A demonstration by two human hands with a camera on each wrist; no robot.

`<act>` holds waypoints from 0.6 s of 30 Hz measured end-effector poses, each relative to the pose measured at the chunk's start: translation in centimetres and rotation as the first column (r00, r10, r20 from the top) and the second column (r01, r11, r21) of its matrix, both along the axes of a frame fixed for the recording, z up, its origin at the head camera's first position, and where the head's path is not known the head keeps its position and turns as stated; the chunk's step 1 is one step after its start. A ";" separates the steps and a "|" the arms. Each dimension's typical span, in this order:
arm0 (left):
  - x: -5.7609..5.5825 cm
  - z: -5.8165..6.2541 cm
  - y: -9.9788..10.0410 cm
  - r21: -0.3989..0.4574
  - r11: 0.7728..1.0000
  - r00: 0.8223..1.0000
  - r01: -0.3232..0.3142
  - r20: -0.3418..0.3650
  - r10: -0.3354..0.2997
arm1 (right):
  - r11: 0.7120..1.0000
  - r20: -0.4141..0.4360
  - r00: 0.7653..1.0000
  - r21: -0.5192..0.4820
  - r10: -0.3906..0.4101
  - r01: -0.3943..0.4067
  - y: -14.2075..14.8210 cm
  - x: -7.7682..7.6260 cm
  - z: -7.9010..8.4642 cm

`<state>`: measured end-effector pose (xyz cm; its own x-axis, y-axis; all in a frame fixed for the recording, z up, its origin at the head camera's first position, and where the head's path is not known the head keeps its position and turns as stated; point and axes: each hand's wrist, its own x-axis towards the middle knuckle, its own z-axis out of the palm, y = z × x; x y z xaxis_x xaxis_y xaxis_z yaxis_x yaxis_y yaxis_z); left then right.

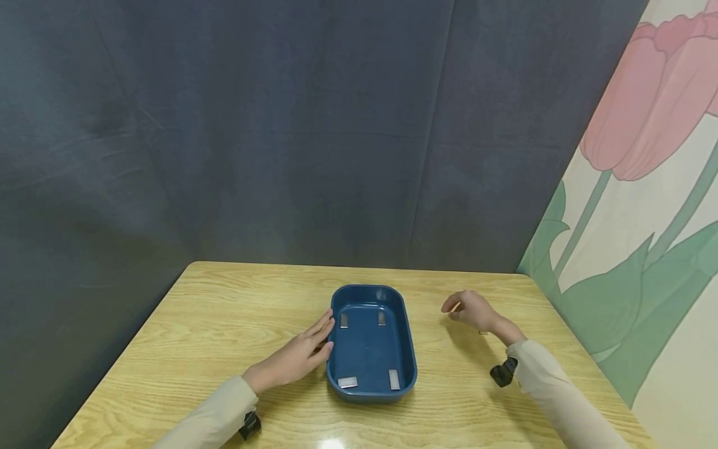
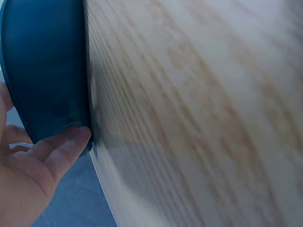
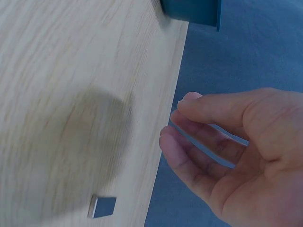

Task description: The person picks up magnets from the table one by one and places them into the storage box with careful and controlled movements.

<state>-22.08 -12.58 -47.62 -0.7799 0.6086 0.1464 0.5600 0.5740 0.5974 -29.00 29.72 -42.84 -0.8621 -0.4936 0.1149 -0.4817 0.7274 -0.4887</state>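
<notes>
A deep blue rectangular tray (image 1: pixel 368 349) with rounded corners stands on the wooden table. Inside it, towards the corners, lie several small flat silvery rectangular pieces (image 1: pixel 394 379). My left hand (image 1: pixel 300 355) rests its extended fingers against the tray's left wall, as the left wrist view (image 2: pixel 40 161) also shows. To the right of the tray my right hand (image 1: pixel 473 310) hovers over the table, fingers loosely bent and nothing visible between them. Another small rectangular piece (image 3: pixel 104 207) lies on the table below the right hand, mostly hidden by the wrist in the head view.
The light wooden table (image 1: pixel 235 324) extends on both sides of the tray. A dark curtain (image 1: pixel 314 137) hangs behind it, and a wall painted with tulips (image 1: pixel 639 249) rises at the right. Each wrist carries a small black device (image 1: pixel 503 372).
</notes>
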 end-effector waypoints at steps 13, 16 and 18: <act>0.1 0.1 0.0 -0.001 1.000 1.000 -0.003 0.007 0.003 | 1.000 0.002 1.000 0.006 -0.010 0.010 1.4 0.0 -0.3; 0.1 0.1 0.0 -0.005 1.000 1.000 -0.003 0.004 0.003 | 1.000 0.004 1.000 0.008 -0.021 0.021 1.6 0.0 -0.2; 0.1 0.1 0.0 -0.005 1.000 1.000 -0.002 0.005 0.002 | 0.999 0.008 0.999 0.010 -0.033 0.033 1.8 0.0 -0.2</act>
<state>-21.98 -12.54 -47.49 -0.7817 0.6078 0.1398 0.5562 0.5780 0.5971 -28.99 31.50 -43.09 -0.8789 -0.4659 0.1028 -0.4531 0.7476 -0.4856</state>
